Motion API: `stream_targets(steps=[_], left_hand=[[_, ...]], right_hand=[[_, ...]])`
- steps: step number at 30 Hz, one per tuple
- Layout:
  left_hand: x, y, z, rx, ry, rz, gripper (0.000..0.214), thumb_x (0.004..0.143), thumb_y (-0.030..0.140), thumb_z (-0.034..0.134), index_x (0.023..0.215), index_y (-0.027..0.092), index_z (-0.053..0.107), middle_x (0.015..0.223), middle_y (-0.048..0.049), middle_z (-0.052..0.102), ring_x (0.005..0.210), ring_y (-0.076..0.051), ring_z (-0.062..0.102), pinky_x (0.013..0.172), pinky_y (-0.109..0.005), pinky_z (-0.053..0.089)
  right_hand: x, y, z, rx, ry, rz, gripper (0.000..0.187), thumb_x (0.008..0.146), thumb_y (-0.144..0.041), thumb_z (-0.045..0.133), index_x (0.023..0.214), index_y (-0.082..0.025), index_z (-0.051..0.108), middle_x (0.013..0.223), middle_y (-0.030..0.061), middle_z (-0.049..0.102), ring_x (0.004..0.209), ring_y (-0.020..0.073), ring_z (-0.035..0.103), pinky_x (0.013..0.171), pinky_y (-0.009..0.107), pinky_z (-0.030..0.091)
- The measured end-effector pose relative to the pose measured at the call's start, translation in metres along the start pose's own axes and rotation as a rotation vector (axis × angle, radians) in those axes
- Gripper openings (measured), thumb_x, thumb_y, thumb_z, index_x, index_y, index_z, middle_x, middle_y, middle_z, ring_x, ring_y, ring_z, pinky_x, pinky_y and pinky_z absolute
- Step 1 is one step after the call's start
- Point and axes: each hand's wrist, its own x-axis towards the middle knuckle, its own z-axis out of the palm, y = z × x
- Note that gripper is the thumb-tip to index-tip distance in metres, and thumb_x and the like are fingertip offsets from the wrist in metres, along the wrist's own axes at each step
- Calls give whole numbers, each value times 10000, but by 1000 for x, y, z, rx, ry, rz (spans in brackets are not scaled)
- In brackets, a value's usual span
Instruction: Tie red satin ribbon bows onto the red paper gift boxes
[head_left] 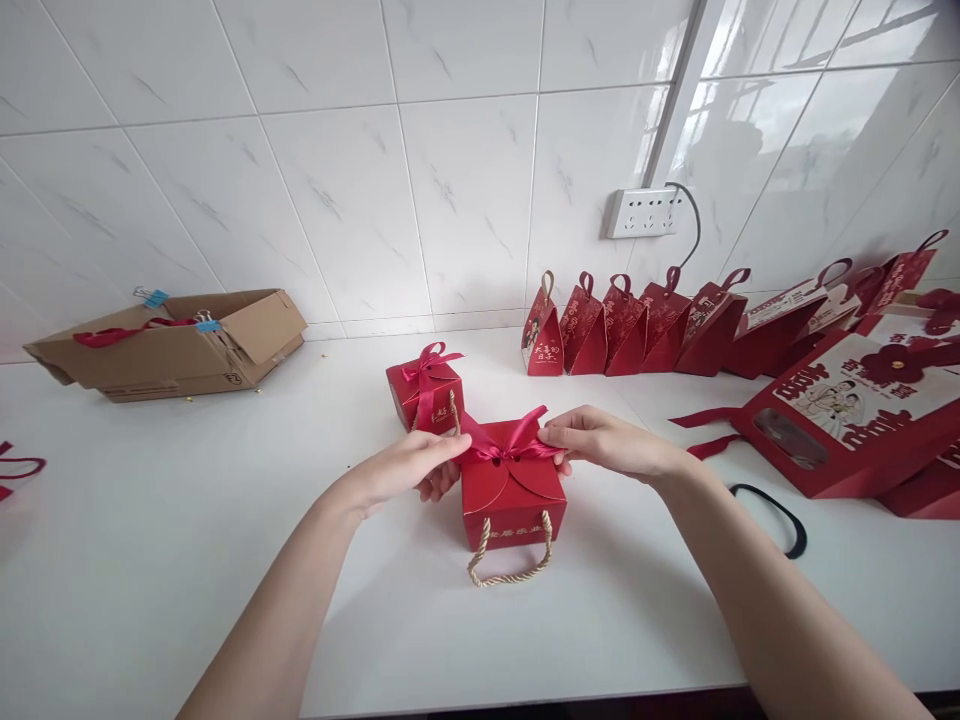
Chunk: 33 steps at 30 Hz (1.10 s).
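Observation:
In front of me on the white table stands a red gift box [514,495] with curved top flaps and a gold rope handle [510,578] hanging at its front. A dark pink ribbon [508,450] is tied in a bow on its top. My left hand [420,463] pinches the ribbon at the bow's left side, thumb on top. At the right side, my right hand [600,442] grips the ribbon between thumb and fingers. Just behind, to the left, sits a second red box [409,392] with a similar ribbon bow and rope handle.
A cardboard box [165,360] with red ribbon and clips stands at the back left. Several red triangular boxes [585,335] line the wall at right, beside larger red gift boxes [817,440]. A black band [799,540] lies near my right forearm. A power strip [645,213] is on the wall.

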Motion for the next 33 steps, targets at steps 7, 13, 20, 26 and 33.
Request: stream_targets(steps=[7, 13, 20, 26, 33], left_hand=[[4, -8, -4, -235, -27, 42, 217, 764, 371, 597, 829, 174, 660, 814, -40, 608, 741, -152, 571, 741, -338, 501], [3, -7, -9, -206, -116, 17, 248, 764, 363, 598, 890, 167, 683, 898, -81, 672, 841, -206, 631, 847, -380, 492], [-1, -12, -21, 79, -363, 51, 409, 697, 418, 666, 1053, 220, 624, 1126, -66, 627, 1079, -262, 563, 905, -386, 459], [-1, -13, -12, 116, -383, 153, 679, 635, 347, 740, 1257, 269, 480, 1214, -80, 576, 1105, -255, 550, 898, -379, 466], [11, -18, -5, -89, -124, 204, 459, 808, 447, 549, 1236, 290, 498, 1183, -54, 576, 1073, -209, 545, 864, -333, 455]], right_hand=[[2, 6, -6, 162, -103, 11, 254, 828, -335, 559, 659, -149, 598, 713, 8, 574, 683, 111, 533, 760, 302, 417], [-1, 8, -11, 140, -172, 105, 258, 821, -347, 554, 739, -123, 654, 818, 63, 646, 809, 147, 593, 897, 347, 429], [-4, 7, -18, -133, -20, 121, 327, 790, -297, 580, 1104, -208, 595, 1100, 69, 615, 1032, 210, 562, 895, 356, 454], [0, 8, -13, -223, -97, -36, 445, 735, -267, 652, 1165, -218, 548, 1148, 63, 591, 1045, 221, 553, 863, 350, 456], [1, 11, 1, -189, -154, -59, 879, 544, -276, 797, 1305, -232, 358, 1138, 71, 564, 1028, 241, 556, 793, 326, 483]])
